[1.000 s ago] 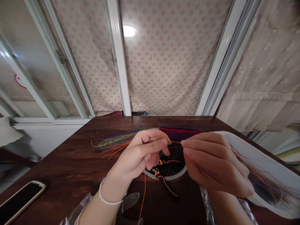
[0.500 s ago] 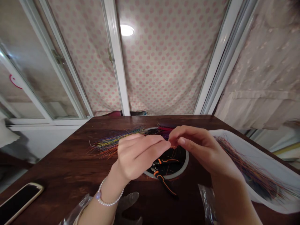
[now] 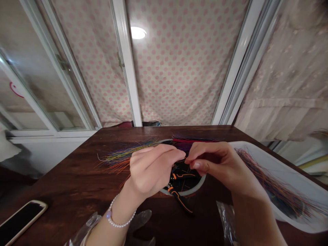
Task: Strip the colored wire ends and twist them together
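My left hand (image 3: 153, 167), with a pearl bracelet at the wrist, is closed in a pinch; what its fingertips hold is hidden. Close beside it, my right hand (image 3: 217, 164) pinches a tiny end of what looks like a thin wire between thumb and forefinger. Below them, wire strippers (image 3: 181, 201) with black and orange handles lie across a round dark tray with a pale rim (image 3: 201, 184). Bits of wire are scattered inside it. Behind my left hand spreads a bundle of multicoloured thin wires (image 3: 120, 155). Red and purple wires (image 3: 181, 140) lie farther back.
A white plastic bin (image 3: 284, 174) holding a tangled wire bundle (image 3: 271, 181) stands at the right. A phone (image 3: 23, 220) lies at the table's left edge. Clear plastic (image 3: 227, 222) and a see-through glove (image 3: 140, 218) are near the front of the wooden table (image 3: 84, 181).
My fingertips, which were touching, have drawn slightly apart. My right hand has dipped a little, and a tiny bit of wire now shows at its fingertips.
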`<state>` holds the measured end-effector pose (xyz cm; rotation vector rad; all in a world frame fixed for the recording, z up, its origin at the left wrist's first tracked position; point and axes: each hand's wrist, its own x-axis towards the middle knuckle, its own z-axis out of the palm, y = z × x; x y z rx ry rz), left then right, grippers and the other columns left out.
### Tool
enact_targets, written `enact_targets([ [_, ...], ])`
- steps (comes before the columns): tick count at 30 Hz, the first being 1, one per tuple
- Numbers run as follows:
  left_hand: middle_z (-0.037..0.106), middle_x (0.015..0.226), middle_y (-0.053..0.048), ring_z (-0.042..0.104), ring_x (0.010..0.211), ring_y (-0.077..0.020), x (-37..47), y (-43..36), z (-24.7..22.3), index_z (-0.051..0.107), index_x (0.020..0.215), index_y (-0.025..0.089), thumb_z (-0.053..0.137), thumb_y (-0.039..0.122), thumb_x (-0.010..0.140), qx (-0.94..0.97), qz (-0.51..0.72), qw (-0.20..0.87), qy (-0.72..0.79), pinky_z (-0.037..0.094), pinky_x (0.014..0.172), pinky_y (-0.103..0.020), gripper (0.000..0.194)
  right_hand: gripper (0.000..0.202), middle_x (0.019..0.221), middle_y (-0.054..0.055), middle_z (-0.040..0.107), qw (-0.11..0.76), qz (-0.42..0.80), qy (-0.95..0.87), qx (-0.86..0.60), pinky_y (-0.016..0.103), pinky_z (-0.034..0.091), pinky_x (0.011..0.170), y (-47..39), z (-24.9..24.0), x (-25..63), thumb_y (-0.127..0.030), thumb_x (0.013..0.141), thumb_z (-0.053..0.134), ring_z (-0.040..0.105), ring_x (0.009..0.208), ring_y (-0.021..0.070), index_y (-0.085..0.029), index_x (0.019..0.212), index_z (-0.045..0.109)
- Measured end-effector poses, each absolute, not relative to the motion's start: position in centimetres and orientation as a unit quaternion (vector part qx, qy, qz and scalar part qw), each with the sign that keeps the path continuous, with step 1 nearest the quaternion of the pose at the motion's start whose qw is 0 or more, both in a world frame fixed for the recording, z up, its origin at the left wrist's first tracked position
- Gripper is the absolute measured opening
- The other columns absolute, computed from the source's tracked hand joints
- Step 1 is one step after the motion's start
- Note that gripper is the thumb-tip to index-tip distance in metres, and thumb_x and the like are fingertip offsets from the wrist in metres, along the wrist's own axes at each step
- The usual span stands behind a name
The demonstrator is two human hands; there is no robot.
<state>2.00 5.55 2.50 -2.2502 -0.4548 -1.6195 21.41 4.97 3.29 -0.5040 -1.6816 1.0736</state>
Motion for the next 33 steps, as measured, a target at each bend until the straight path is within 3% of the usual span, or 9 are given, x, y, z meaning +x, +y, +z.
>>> enact_targets([
  [7, 0.074, 0.073, -0.001, 0.070, 0.059, -0.0098, 3.1, 5.1, 2.5, 0.068, 0.086, 0.015, 0.057, 0.001, 0.088, -0.759, -0.602, 0.102, -0.226, 0.057, 0.054, -0.017, 0.018, 0.019, 0.074, -0.001, 0.073, 0.587, 0.163, -0.748, -0.263, 0.022, 0.053, 0.058, 4.0, 3.4, 20.5, -0.005, 0.081, 0.071, 0.066, 0.065, 0.0124, -0.023, 0.083, 0.077],
  [13, 0.074, 0.074, 0.003, 0.068, 0.051, -0.0053, 3.8, 5.2, 2.3, 0.066, 0.086, 0.015, 0.059, 0.002, 0.088, -0.750, -0.600, 0.010, -0.280, 0.053, 0.050, -0.011, 0.015, 0.019, 0.073, 0.001, 0.072, 0.612, -0.004, -0.733, -0.297, 0.025, 0.052, 0.058, 4.7, 2.7, 19.8, -0.004, 0.085, 0.065, 0.065, 0.064, 0.0131, -0.021, 0.082, 0.073],
  [19, 0.075, 0.073, 0.003, 0.071, 0.057, -0.0081, 3.9, 6.0, 1.9, 0.066, 0.086, 0.017, 0.062, 0.007, 0.090, -0.760, -0.583, 0.044, -0.284, 0.054, 0.054, -0.014, 0.012, 0.015, 0.078, 0.003, 0.072, 0.590, -0.027, -0.736, -0.330, 0.031, 0.053, 0.067, 5.5, 2.4, 19.9, -0.009, 0.085, 0.066, 0.064, 0.075, 0.0176, -0.022, 0.080, 0.072],
  [25, 0.076, 0.072, 0.000, 0.070, 0.059, -0.0108, 4.1, 6.4, 1.4, 0.068, 0.087, 0.016, 0.057, 0.017, 0.097, -0.773, -0.554, 0.159, -0.264, 0.054, 0.058, -0.020, 0.015, 0.012, 0.078, 0.001, 0.069, 0.554, 0.074, -0.757, -0.338, 0.025, 0.050, 0.060, 5.3, 2.1, 20.4, -0.012, 0.087, 0.065, 0.063, 0.068, 0.0141, -0.022, 0.085, 0.070],
  [33, 0.073, 0.068, 0.001, 0.066, 0.054, -0.0102, 4.3, 6.5, 1.5, 0.066, 0.089, 0.016, 0.050, 0.016, 0.099, -0.782, -0.528, 0.147, -0.296, 0.051, 0.055, -0.020, 0.019, 0.006, 0.076, -0.002, 0.072, 0.567, 0.134, -0.726, -0.364, 0.023, 0.054, 0.059, 5.3, 1.9, 20.6, -0.018, 0.086, 0.069, 0.066, 0.064, 0.0133, -0.024, 0.086, 0.071],
])
